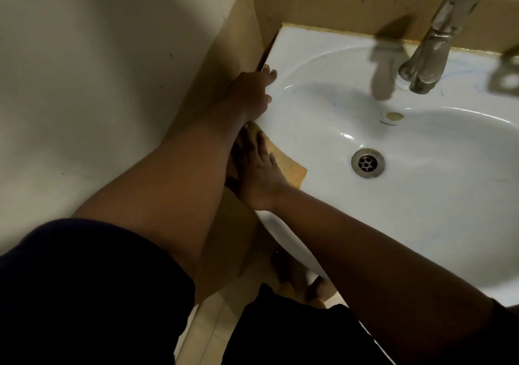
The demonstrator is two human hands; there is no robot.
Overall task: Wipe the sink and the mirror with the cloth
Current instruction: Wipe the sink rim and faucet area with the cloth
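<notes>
A white ceramic sink (421,201) fills the right of the view, with a metal drain (368,163) in its bowl. A yellow cloth (289,168) lies over the sink's left rim. My right hand (258,168) presses flat on the cloth, fingers spread, pointing toward the rim's left edge. My left hand (252,89) grips the sink's far left edge, fingers curled over the rim, with nothing else in it. No mirror is in view.
A metal tap (432,44) stands at the back right of the sink. A beige wall panel (230,63) runs close along the sink's left side, and a pale wall lies further left. Tiled floor and my feet (303,286) show below the sink.
</notes>
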